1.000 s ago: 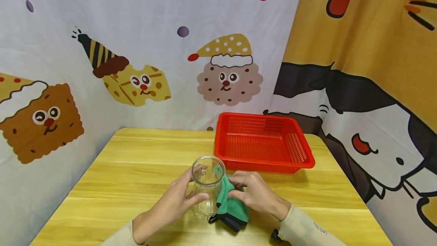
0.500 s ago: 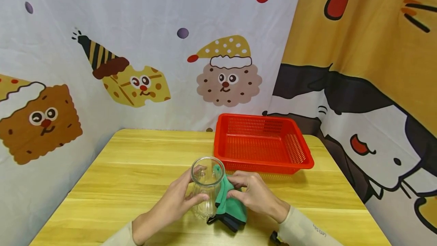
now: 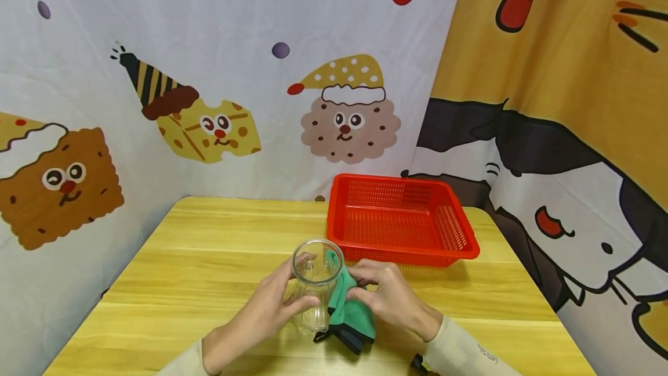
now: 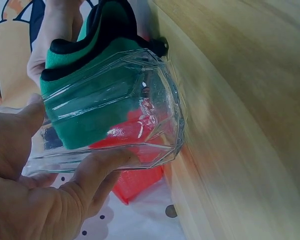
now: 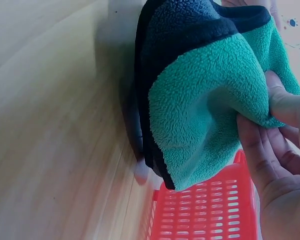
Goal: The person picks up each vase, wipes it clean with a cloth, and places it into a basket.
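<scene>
A clear, faceted glass jar stands upright near the table's front, its round mouth toward the head camera. My left hand grips it from the left, thumb in front and fingers behind, as the left wrist view also shows around the glass. Against the jar's right side lies a green towel with black edging and a dark grey reverse. My right hand pinches a fold of this fluffy towel between thumb and fingers. Its lower corner hangs close over the wood.
Behind the hands, a red perforated plastic basket stands at the back right of the wooden table. A small black object shows beside the right sleeve. Printed cartoon curtains enclose the table's back and sides.
The towel's lower edge has shifted slightly left toward the jar. Both hands keep their grips, and the jar stays in nearly the same place.
</scene>
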The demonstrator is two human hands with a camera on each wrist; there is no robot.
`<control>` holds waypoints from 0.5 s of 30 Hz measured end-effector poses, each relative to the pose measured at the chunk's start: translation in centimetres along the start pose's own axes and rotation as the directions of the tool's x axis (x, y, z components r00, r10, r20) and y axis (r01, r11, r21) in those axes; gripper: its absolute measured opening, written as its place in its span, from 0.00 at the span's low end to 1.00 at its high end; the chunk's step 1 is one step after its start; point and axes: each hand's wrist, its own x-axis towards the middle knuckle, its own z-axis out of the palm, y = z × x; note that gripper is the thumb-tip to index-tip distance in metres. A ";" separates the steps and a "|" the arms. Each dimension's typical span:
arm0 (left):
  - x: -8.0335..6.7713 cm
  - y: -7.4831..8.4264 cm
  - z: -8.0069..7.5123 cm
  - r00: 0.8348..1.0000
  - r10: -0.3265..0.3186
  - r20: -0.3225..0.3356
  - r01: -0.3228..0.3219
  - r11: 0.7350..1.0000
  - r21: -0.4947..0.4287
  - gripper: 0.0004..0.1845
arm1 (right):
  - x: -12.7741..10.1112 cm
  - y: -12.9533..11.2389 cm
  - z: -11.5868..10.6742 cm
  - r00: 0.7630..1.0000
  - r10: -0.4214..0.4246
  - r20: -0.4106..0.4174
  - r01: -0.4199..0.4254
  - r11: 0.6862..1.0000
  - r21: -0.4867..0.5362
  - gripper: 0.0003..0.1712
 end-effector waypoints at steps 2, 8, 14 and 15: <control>0.0 0.1 0.0 1.000 -0.002 -0.001 0.002 1.000 0.002 0.42 | 0.1 -0.1 0.0 1.000 -0.006 -0.008 0.006 1.000 -0.002 0.25; -0.1 0.1 0.0 1.000 -0.005 -0.001 0.005 1.000 0.010 0.42 | 0.3 -0.5 -0.1 0.998 -0.044 -0.033 0.044 0.999 -0.005 0.23; 0.0 0.1 -0.2 1.000 -0.011 0.008 0.011 1.000 0.006 0.42 | 0.6 -0.9 -0.1 0.997 -0.060 -0.057 0.060 0.998 0.002 0.21; -0.1 0.1 -0.2 1.000 -0.013 0.010 0.013 1.000 0.005 0.42 | 0.7 -0.9 -0.1 0.996 -0.066 -0.058 0.066 0.998 0.000 0.21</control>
